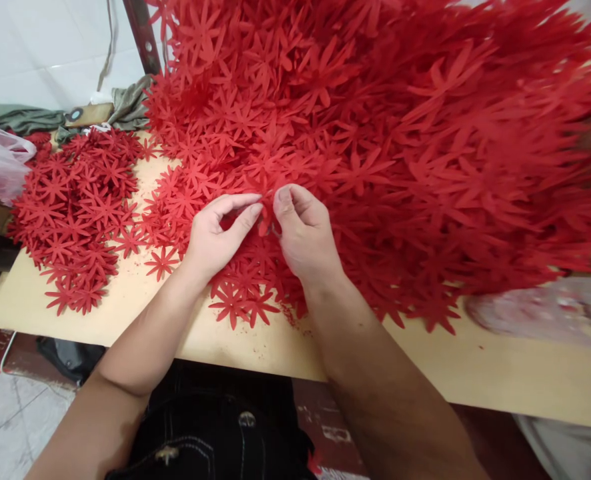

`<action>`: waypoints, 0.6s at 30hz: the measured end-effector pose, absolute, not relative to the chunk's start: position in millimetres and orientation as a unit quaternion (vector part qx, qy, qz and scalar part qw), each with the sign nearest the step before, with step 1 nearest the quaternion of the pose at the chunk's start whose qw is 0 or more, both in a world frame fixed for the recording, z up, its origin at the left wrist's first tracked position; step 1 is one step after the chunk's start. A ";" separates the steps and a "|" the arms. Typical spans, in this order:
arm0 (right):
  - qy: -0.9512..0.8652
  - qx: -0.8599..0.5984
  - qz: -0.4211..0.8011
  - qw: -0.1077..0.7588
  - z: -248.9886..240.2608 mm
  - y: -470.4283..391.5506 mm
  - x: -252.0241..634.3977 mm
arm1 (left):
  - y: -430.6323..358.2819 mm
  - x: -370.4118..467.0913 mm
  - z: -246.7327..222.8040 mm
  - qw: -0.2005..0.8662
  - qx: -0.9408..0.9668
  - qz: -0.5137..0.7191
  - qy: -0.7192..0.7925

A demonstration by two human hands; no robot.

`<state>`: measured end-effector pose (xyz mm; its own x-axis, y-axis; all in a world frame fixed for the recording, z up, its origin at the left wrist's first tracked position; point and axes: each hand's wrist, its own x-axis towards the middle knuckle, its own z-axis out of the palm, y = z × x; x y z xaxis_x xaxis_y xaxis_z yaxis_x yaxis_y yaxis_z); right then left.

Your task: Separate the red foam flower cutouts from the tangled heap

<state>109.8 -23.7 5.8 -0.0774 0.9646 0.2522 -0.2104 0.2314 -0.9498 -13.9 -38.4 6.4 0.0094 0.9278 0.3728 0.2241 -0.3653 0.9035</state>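
Observation:
Between my two hands is a red fabric flower piece [264,217] with narrow petals, seen partly edge-on. My left hand [220,230] pinches its left side between thumb and forefinger. My right hand [303,230] is closed at its right side, thumb against the bent forefinger; what lies inside that pinch is too small to make out. Behind and under both hands spreads a large heap of the same red flower pieces [300,120]. A smaller, darker red pile [75,207] lies to the left, with a single flower piece [162,263] apart from it.
The pale tabletop [270,347] runs across the view, its front edge just before my body. A white plastic bag [0,157] stands at the far left, with crumpled cloth [133,103] at the back. Clear plastic [535,310] lies at right. A metal post [143,33] rises behind.

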 end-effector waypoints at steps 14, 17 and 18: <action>-0.530 -0.317 0.524 0.586 4.7 -24.4 111.1 | -19.3 -55.7 2.5 0.176 0.530 0.653 0.511; -0.525 -0.321 0.534 0.580 4.2 -23.1 110.9 | -16.7 -68.7 1.3 0.061 0.569 0.620 0.537; -0.524 -0.327 0.537 0.574 4.3 -23.2 110.2 | -18.6 -67.5 2.1 0.021 0.583 0.604 0.543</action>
